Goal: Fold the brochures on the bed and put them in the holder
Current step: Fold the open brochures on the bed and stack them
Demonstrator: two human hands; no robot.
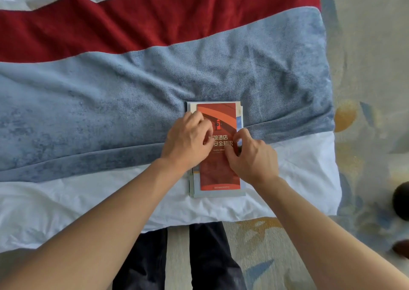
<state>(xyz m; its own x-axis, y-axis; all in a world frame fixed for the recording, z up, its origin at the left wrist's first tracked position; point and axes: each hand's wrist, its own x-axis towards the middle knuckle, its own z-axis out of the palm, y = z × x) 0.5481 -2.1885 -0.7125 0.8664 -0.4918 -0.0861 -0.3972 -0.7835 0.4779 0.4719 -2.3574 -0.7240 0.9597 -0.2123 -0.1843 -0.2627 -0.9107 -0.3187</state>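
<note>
While both hands press down on it, the red folded paper brochure [218,170] lies on top of a small stack of pale, greyish-white folded brochures [218,194], whose edges show around it at the near end and at the far right corner. The stack sits near the right end of the bed [305,179], half on the white sheet and half on the blue-grey terry towel [110,104], beyond which a dark red blanket [132,24] crosses the bed. The left hand [187,141] rests on the brochure's left side with its fingers curled over the cover; they seem to press or pinch the left edge, but I cannot tell which. The right hand [252,157] sits at the right edge, its fingers bent and seemingly nipping that edge, as if sharpening a crease or squaring the stack. Judging by this, the folding looks well advanced: several pieces appear already folded and stacked, and no unfolded sheets are visible elsewhere on the bed. No holder is in view, so putting the brochures into it appears wholly still to do. The cover carries pale Chinese characters, partly hidden by the hands; "酒店" and "安全知识" can be read, along with a small figure resembling a fire hydrant above them. The smaller lines beneath and along the bottom edge are too fine to read.
</note>
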